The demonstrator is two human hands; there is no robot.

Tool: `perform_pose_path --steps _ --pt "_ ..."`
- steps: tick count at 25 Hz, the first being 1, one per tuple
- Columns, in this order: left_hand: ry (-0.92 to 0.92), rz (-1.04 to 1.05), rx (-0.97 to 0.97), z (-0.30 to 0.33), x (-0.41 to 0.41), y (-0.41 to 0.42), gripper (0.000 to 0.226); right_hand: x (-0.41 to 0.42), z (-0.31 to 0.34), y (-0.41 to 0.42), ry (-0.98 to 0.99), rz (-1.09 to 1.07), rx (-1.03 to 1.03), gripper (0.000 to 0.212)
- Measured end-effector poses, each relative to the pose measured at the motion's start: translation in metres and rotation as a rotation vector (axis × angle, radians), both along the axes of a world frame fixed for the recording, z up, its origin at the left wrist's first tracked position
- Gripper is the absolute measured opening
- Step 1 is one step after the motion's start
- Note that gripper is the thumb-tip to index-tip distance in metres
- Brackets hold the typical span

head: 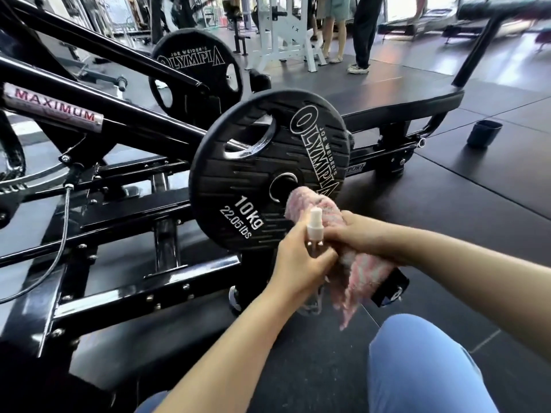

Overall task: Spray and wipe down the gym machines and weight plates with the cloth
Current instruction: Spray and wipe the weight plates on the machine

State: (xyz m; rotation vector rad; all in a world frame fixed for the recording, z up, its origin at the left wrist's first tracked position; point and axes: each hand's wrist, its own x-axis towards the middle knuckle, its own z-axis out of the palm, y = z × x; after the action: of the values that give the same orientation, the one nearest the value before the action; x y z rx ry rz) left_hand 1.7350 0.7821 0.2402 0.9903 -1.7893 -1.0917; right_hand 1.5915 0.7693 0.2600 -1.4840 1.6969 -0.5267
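Blue-trousered knee [417,362] nearest, bottom right. Above it, left hand [298,263] wrapped around a small clear spray bottle [314,231], white nozzle up. Right hand [357,234] grips the pink-and-white cloth [316,210]: top end bunched against the hub of the 10 kg Olympia weight plate [262,174], loose tail hanging below the fist. Hands touching each other in front of the plate's lower right edge, blocking that part. Plate sits on a peg of the black machine frame [119,234]; frame rails and a steel cable [59,234] to the left. Second Olympia plate [196,73] behind, partly hidden by a frame bar. Padded bench [402,105] right of the plate, dark cup [484,134] on the floor beyond. People's legs [351,31] by the white rack [286,34] far back.
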Motion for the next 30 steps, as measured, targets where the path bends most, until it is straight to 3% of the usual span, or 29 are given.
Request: perform_pose_path --steps 4,7,10,13,18,22,24,26,29,30 --pt "-0.151 -0.056 -0.001 -0.004 0.000 -0.012 0.074 -0.001 -0.004 0.003 -0.054 0.026 -0.154 0.045" --pt "-0.146 -0.013 0.023 0.002 0.003 -0.034 0.062 0.006 -0.002 -0.037 0.007 0.099 -0.180 0.051" --pt "-0.063 0.052 0.128 0.004 0.006 -0.053 0.044 0.018 0.002 -0.074 0.131 0.039 -0.101 0.053" --pt "0.075 0.077 0.260 0.003 0.007 -0.066 0.040 0.032 0.003 -0.098 0.188 -0.055 -0.092 0.047" --pt "0.191 0.246 0.325 0.002 0.004 -0.067 0.030 0.028 -0.005 -0.122 -0.160 -0.185 -0.022 0.068" --pt "0.147 0.174 0.319 0.002 0.009 -0.050 0.029 0.017 -0.001 -0.097 -0.270 -0.170 0.147 0.040" --pt "0.159 0.136 0.325 -0.002 0.010 -0.036 0.033 0.014 0.001 -0.079 -0.438 -0.062 0.324 0.039" --pt "0.162 0.110 0.332 -0.008 0.009 -0.026 0.037 0.010 -0.001 -0.064 -0.526 -0.047 0.376 0.039" --pt "0.179 -0.008 0.332 -0.014 0.010 -0.012 0.036 0.004 0.002 -0.026 -0.313 -0.109 0.248 0.056" --pt "0.179 -0.042 0.320 -0.015 0.011 -0.009 0.037 0.000 0.003 -0.012 -0.232 -0.088 0.167 0.053"
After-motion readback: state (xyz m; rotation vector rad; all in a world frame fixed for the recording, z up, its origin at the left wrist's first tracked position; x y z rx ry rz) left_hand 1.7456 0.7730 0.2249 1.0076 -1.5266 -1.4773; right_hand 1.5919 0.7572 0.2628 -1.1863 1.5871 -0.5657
